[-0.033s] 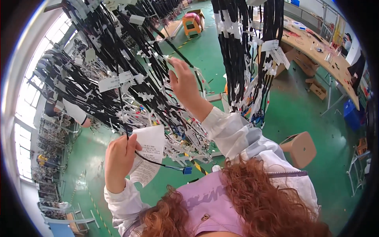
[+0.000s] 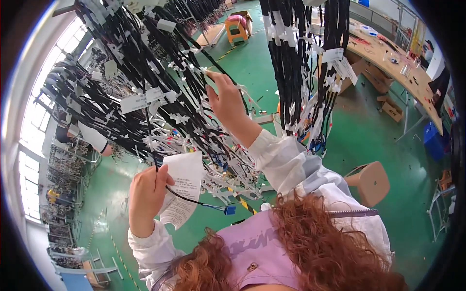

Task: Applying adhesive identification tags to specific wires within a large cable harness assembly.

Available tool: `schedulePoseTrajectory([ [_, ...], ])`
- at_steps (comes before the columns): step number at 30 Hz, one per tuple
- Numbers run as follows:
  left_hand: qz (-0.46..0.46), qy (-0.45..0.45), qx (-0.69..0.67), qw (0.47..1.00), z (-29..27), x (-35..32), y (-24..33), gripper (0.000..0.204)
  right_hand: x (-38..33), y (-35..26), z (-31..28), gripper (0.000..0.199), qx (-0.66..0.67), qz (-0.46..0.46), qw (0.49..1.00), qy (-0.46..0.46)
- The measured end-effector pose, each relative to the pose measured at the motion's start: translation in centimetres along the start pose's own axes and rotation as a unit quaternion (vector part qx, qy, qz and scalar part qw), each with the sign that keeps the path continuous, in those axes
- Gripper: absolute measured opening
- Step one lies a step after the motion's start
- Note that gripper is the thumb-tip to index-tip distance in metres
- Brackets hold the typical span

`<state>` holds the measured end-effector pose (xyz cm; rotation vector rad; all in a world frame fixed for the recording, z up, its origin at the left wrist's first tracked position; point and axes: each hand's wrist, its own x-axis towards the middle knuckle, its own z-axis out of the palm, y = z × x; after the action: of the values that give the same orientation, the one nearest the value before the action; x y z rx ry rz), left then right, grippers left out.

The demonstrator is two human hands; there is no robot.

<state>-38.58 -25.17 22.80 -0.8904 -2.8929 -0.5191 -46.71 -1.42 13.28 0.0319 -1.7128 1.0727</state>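
Observation:
My left hand is closed around a thin black cable, thumb on top. From the grip the cable runs up into the hanging harnesses, while its other end sticks out to the right with a blue connector. White printed paper sheets lie right against this hand. My right hand reaches up to the big bundle of black wire harnesses. Its thumb and index finger are apart, the index tip at a small white clip; whether it grips the clip cannot be made out.
Another harness bundle hangs to the right. Beyond it stand a long workbench, cardboard boxes and a blue bin. A beige stool is beside my right arm, an orange stool farther off. Another person's hand shows at the left.

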Motion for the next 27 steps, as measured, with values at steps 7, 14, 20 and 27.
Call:
schedulePoseTrajectory([
  [7,-0.010,0.000,0.004,1.000,0.1,0.2,0.9,0.040,2.3,2.3,1.1,0.022,-0.039,-0.008,0.999,-0.009],
  [14,-0.029,0.017,-0.008,0.999,-0.1,-0.3,0.6,0.041,2.6,1.7,0.5,0.022,0.092,0.096,0.990,-0.049],
  [20,-0.046,0.022,-0.003,0.999,-0.4,-0.8,0.3,0.040,2.7,-0.4,-0.9,0.020,0.268,0.269,0.908,-0.180],
  [27,-0.053,0.032,0.007,0.998,-0.3,-0.5,0.5,0.040,3.3,2.4,1.8,0.020,0.087,0.064,0.994,-0.012],
])
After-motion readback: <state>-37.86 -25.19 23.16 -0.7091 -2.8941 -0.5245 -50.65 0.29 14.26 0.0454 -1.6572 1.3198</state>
